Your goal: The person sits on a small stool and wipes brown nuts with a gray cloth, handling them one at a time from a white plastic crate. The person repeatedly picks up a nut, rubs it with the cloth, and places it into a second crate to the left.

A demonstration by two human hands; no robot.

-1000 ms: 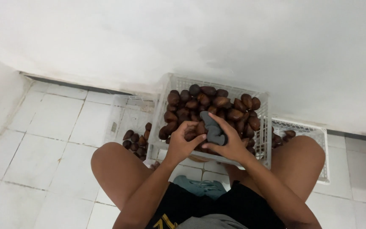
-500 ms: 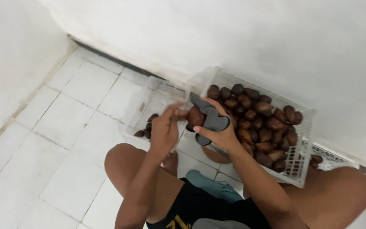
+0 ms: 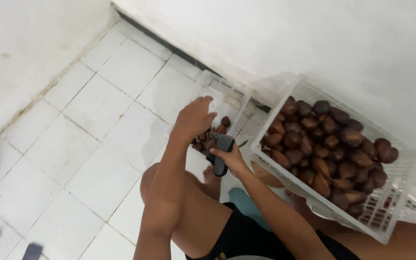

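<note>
Head view, looking down on a seated person on a white tiled floor [image 3: 97,144]. At frame centre the right hand [image 3: 229,159] is closed around the handle of a dark cutting tool [image 3: 221,153], apparently scissors, gripped low with the head pointing up. Just above it the left hand [image 3: 196,118] reaches, fingers curled downward, over a few brown scaly fruits [image 3: 213,139] in the small white basket [image 3: 227,94]; whether it grips one cannot be told. To the right, the large white basket [image 3: 391,192] rests against the person's leg, heaped with similar fruits. Judged by appearance, each fruit is light and firm with a rough, prickly rind, best pinched around its broad middle. The small basket's rim and the tool crowd the reaching hand.
</note>
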